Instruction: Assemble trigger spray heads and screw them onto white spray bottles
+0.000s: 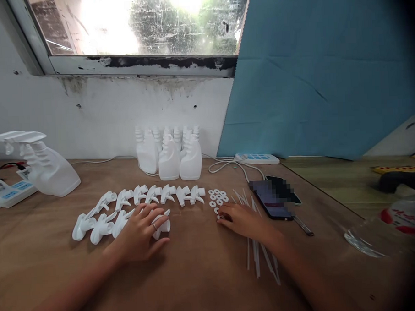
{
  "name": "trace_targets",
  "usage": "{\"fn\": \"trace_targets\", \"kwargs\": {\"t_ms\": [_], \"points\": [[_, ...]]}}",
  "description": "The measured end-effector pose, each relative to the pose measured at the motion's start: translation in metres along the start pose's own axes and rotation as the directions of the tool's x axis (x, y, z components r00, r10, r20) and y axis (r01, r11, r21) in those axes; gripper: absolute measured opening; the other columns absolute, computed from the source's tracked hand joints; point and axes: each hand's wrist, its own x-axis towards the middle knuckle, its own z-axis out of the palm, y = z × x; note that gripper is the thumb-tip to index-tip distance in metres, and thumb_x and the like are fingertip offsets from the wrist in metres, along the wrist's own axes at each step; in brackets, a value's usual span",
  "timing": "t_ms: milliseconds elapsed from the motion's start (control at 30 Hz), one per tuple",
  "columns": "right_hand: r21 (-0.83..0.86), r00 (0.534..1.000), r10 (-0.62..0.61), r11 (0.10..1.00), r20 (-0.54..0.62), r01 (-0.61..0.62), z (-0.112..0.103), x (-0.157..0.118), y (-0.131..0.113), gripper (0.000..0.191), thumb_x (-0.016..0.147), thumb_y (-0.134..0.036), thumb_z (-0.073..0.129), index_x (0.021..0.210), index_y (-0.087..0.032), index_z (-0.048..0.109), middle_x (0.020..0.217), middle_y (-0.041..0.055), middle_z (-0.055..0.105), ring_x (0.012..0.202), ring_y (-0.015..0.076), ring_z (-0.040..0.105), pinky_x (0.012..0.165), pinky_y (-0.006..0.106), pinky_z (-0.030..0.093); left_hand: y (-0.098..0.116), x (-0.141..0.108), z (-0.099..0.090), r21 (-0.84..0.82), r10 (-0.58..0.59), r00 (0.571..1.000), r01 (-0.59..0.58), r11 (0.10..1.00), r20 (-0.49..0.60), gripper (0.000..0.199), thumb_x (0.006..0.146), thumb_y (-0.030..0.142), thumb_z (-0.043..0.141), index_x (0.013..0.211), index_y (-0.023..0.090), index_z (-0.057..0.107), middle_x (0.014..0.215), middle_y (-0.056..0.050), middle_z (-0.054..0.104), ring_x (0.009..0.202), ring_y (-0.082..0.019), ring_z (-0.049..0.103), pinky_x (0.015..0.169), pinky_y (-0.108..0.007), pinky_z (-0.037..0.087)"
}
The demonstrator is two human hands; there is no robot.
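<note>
1. Left hand [140, 236] — palm down over the near row of spray heads [197, 194], thumb well apart from the fingers. Fingers lie across the row's right end; a ring [154, 226] shows on one. Whether they close on the head there, cannot tell.
2. Right hand [243, 222] reaches in from the right, fingers bent, tips at the near edge of the washers [213, 204]. Thumb and fingertips close together; whether a washer is pinched, cannot tell.
3. Heads: white, two rows on the table [199, 275]. Far row — seven, lying on their sides. Near row partly hidden by the left hand, so no full count.
4. Washers: small white rings in a cluster, just right of the far row's end.
5. Tubes [256, 259]: thin, pale, loosely bundled; they pass beneath the right wrist and show on both sides of it.
6. Bottles [190, 161]: white, upright, grouped near the wall behind the far row. At far left, more white bottles [59, 173] with heads on top, beside a power strip [15, 193].
7. Phone [273, 203]: right of the tubes, partly over another dark device [291, 193].
8. Jug [399, 229]: clear, red-labelled, far right.
</note>
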Motion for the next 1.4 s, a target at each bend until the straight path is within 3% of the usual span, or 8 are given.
{"fn": "trace_targets", "kwargs": {"t_ms": [300, 400, 500, 700, 767, 900, 1167, 1400], "points": [[0.304, 0.975, -0.223, 0.927, -0.019, 0.218, 0.015, -0.001, -0.007, 0.008, 0.089, -0.024, 0.06, 0.093, -0.02, 0.065, 0.096, 0.0039, 0.062, 0.087, 0.0169, 0.058, 0.078, 0.028, 0.044, 0.003, -0.002, 0.013, 0.029, -0.004, 0.999, 0.005, 1.0, -0.032, 0.025, 0.084, 0.019, 0.058, 0.109, 0.015, 0.06, 0.104, -0.011, 0.067, 0.101, -0.029, 0.058, 0.088, -0.046, 0.046], [0.377, 0.966, -0.253, 0.891, -0.048, 0.252, 0.022, 0.0, -0.016, 0.009, 0.088, -0.018, 0.058, 0.094, -0.02, 0.064, 0.096, 0.0037, 0.061, 0.086, 0.0159, 0.057, 0.079, 0.028, 0.045, 0.012, -0.001, 0.015, -0.078, 0.032, 0.994, -0.04, 0.996, -0.106, 0.028, 0.084, 0.017, 0.061, 0.112, 0.016, 0.057, 0.101, -0.01, 0.069, 0.096, -0.025, 0.061, 0.086, -0.042, 0.048], [0.461, 0.976, -0.207, 0.861, -0.063, 0.213, 0.026, 0.001, -0.024, 0.014, 0.085, -0.013, 0.06, 0.097, -0.02, 0.063, 0.09, 0.0022, 0.059, 0.075, 0.0131, 0.055, 0.07, 0.025, 0.045, 0.026, -0.002, 0.016, -0.324, -0.052, 0.989, 0.004, 0.946, -0.139, 0.033, 0.083, 0.018, 0.063, 0.115, 0.018, 0.054, 0.101, -0.008, 0.069, 0.093, -0.021, 0.063, 0.084, -0.036, 0.051], [0.429, 0.974, -0.133, 0.88, -0.186, 0.202, 0.019, 0.001, -0.022, 0.014, 0.085, -0.007, 0.054, 0.079, -0.018, 0.059, 0.077, 0.0003, 0.058, 0.07, 0.0128, 0.054, 0.067, 0.024, 0.043, 0.048, -0.005, 0.016, -0.66, -0.369, 0.9, 0.423, 0.621, 0.23, 0.029, 0.085, 0.029, 0.061, 0.113, 0.023, 0.054, 0.095, -0.003, 0.07, 0.079, -0.016, 0.067, 0.069, -0.025, 0.054], [0.398, 0.944, -0.08, 0.893, -0.321, 0.211, 0.013, 0.001, -0.019, 0.012, 0.087, -0.01, 0.053, 0.081, -0.019, 0.057, 0.079, 0.001, 0.058, 0.071, 0.0136, 0.055, 0.069, 0.026, 0.044, 0.051, -0.005, 0.015, -0.69, -0.37, 0.882, 0.463, 0.557, 0.293, 0.027, 0.085, 0.032, 0.061, 0.11, 0.024, 0.055, 0.093, -0.002, 0.071, 0.077, -0.016, 0.067, 0.066, -0.025, 0.054], [0.395, 0.773, 0.012, 0.864, -0.634, 0.311, 0.003, -0.002, -0.028, 0.006, 0.089, -0.016, 0.057, 0.085, -0.02, 0.056, 0.08, 0.002, 0.059, 0.075, 0.0155, 0.057, 0.072, 0.029, 0.048, 0.056, -0.002, 0.014, -0.725, -0.364, 0.867, 0.489, 0.485, 0.341, 0.024, 0.086, 0.035, 0.06, 0.107, 0.025, 0.055, 0.091, -0.001, 0.07, 0.078, -0.017, 0.066, 0.065, -0.024, 0.052], [0.278, 0.685, -0.404, 0.7, -0.606, 0.658, 0.02, -0.012, -0.086, 0.011, 0.093, -0.011, 0.051, 0.094, -0.019, 0.059, 0.089, 0.0057, 0.063, 0.08, 0.014, 0.06, 0.07, 0.027, 0.05, 0.062, 0.002, 0.017, -0.755, -0.35, 0.847, 0.522, 0.397, 0.401, 0.027, 0.085, 0.034, 0.063, 0.104, 0.023, 0.049, 0.092, 0.001, 0.068, 0.084, -0.015, 0.063, 0.077, -0.027, 0.049], [0.111, 0.672, -0.554, 0.725, -0.491, 0.679, 0.02, -0.011, -0.086, 0.016, 0.094, -0.011, 0.045, 0.095, -0.017, 0.06, 0.089, 0.0074, 0.064, 0.082, 0.0162, 0.056, 0.073, 0.032, 0.048, 0.062, 0.001, 0.022, -0.728, -0.355, 0.877, 0.47, 0.499, 0.323, 0.021, 0.084, 0.032, 0.063, 0.099, 0.022, 0.053, 0.091, 0.0, 0.064, 0.076, -0.014, 0.06, 0.069, -0.025, 0.048]]}}
